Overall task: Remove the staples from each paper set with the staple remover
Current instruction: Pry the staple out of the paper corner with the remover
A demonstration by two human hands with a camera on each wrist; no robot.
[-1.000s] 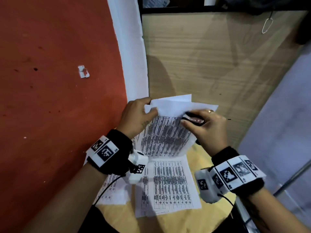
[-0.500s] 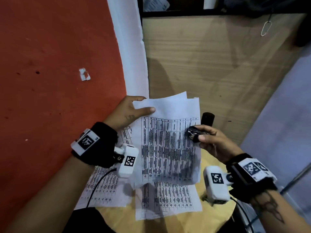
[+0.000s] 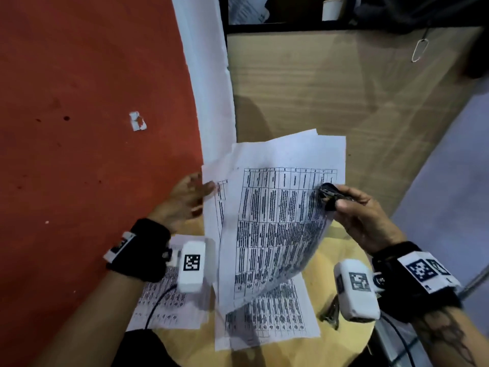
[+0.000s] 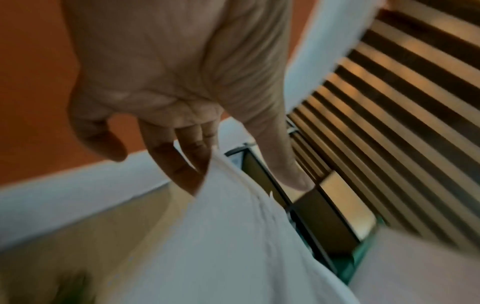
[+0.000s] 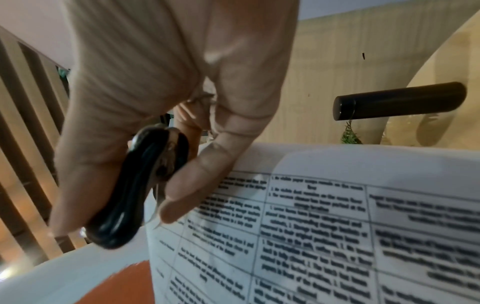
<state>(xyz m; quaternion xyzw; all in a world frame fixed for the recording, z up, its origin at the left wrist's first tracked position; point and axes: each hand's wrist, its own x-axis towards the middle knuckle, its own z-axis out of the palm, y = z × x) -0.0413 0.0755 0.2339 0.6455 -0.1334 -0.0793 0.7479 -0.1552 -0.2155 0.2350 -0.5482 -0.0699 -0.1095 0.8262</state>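
Note:
I hold a stapled paper set (image 3: pixel 277 221) with printed tables up above the round wooden table (image 3: pixel 341 250). My left hand (image 3: pixel 203 194) pinches its left edge, thumb on the front and fingers behind. In the left wrist view the blurred white sheets (image 4: pixel 233 236) run between the fingers and thumb of that hand (image 4: pixel 241 183). My right hand (image 3: pixel 336 201) grips a black staple remover (image 3: pixel 328 194) at the set's right edge. In the right wrist view the staple remover (image 5: pixel 145 185) sits between thumb and fingers, metal claws pointing down, next to the printed page (image 5: pixel 311 226).
Loose printed sheets lie on the table below, one in the middle (image 3: pixel 267 319) and one at the left (image 3: pixel 164 305). A dark metal object (image 3: pixel 329 311) lies by my right wrist. A black cylinder (image 5: pixel 397 100) sits behind the set. Red surface (image 3: pixel 79 128) lies to the left, a wooden panel (image 3: pixel 317 102) ahead.
The paper set has unfolded and its lower part now curls up off the table. My left hand slid to the left edge. My right hand with the remover shifted right.

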